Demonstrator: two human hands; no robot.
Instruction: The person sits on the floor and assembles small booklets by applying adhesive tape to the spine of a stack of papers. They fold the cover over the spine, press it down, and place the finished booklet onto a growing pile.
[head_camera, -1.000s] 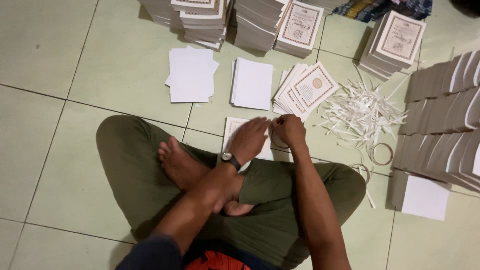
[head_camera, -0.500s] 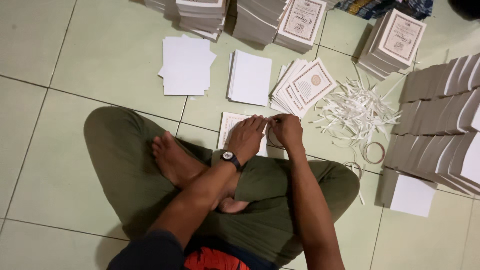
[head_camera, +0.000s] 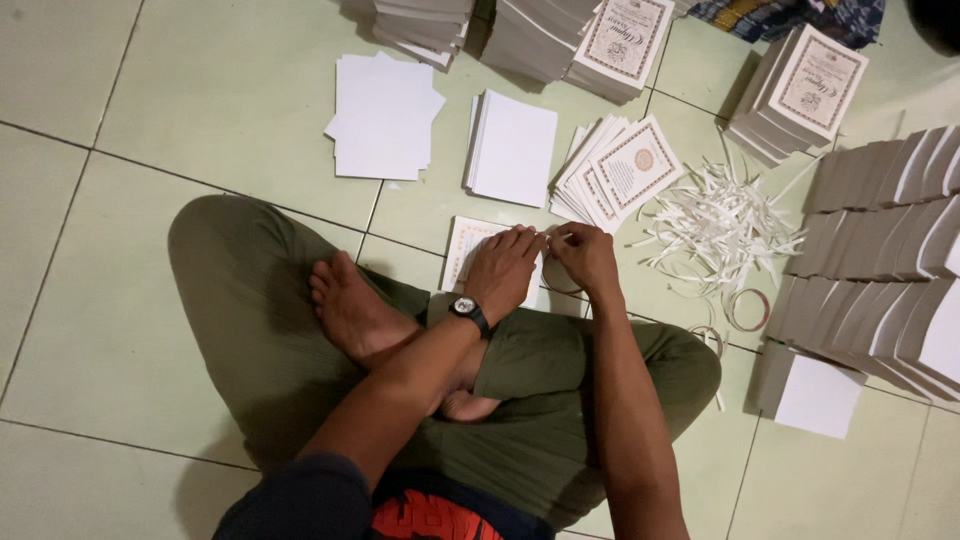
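Note:
I sit cross-legged on a tiled floor. A printed white card (head_camera: 465, 245) with an ornate border lies on the floor just past my shins. My left hand (head_camera: 503, 272), with a black wristwatch, presses flat on it. My right hand (head_camera: 583, 255) pinches something small and thin at the card's right edge; what it pinches is too small to tell. A fanned stack of printed cards (head_camera: 620, 170) lies just beyond my hands.
Blank white sheets (head_camera: 385, 115) and a blank stack (head_camera: 512, 148) lie ahead. Tall printed stacks (head_camera: 810, 90) stand at the back. A heap of white paper strips (head_camera: 720, 225), tape rings (head_camera: 748, 308) and rows of grey-edged stacks (head_camera: 880, 260) fill the right.
Both hands stay on the card; the view has shifted slightly, so everything sits a little further left and lower in the picture.

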